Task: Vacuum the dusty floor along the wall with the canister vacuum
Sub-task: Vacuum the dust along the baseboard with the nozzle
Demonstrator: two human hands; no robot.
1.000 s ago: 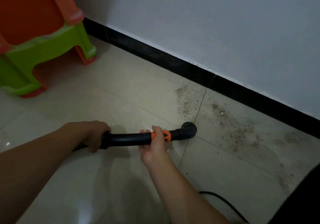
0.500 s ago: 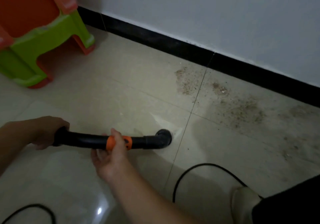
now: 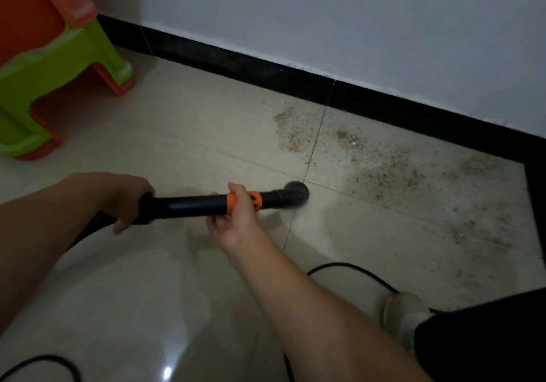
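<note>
Wand [image 3: 189,204] is feeling light and rigid as I am clasping it, left hand [image 3: 124,198] at its rear, right hand [image 3: 233,219] on the orange collar [image 3: 245,201], nozzle [image 3: 295,194] grazing the floor [image 3: 206,133] beside the dust [image 3: 381,172].

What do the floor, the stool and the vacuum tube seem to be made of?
Floor: probably glazed ceramic tile, since it shows grout lines and a bright light reflection.
Stool: looks like moulded plastic, in vivid green and orange with rounded edges.
Vacuum tube: apparently black plastic with a soft sheen and an orange collar.
</note>
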